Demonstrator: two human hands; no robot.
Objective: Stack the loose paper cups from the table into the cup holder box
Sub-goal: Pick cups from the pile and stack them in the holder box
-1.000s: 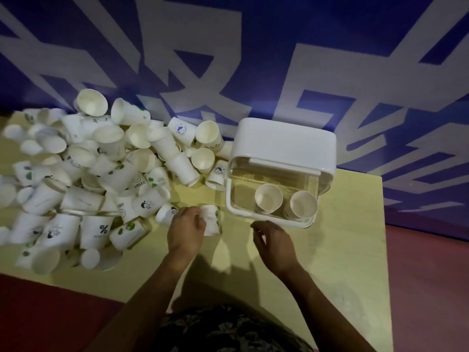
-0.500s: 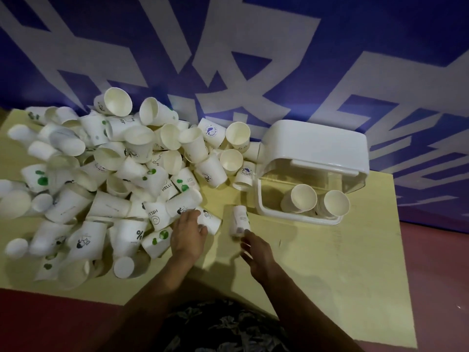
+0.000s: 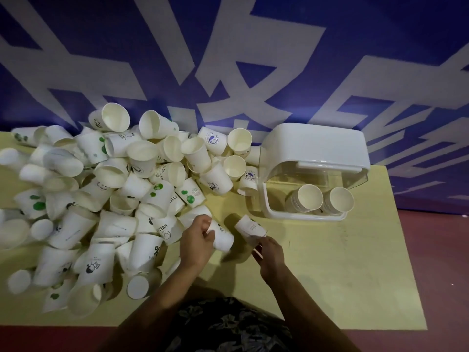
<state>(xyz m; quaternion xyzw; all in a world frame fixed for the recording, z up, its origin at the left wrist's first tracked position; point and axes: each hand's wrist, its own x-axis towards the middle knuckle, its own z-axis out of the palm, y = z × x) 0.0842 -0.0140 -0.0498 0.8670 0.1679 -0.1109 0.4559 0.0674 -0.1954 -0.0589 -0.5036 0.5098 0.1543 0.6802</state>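
— Both hands first: what are they doing?

— Left hand (image 3: 196, 240) curls its fingers round a white paper cup lying on its side (image 3: 221, 237) at the near edge of the heap. Right hand (image 3: 270, 254) pinches the rim of a second white paper cup with a small dark print (image 3: 250, 227), tilted with its base pointing away from the person.

— How close are the two cups?

— Near each other, but apart; bare pale yellow tabletop (image 3: 330, 262) shows between them.

— And the rest of the cups?

— A big loose pile of white paper cups (image 3: 109, 196), some with green dots or dark logos, spreads over the left half of the table, lying every which way.

— Where is the box?

— The white plastic cup holder box with a clear front (image 3: 314, 171) sits beyond the right hand, by the blue wall with large white characters (image 3: 253, 59). Inside it lie two nested stacks of cups (image 3: 319, 201), side by side, mouths facing the person.
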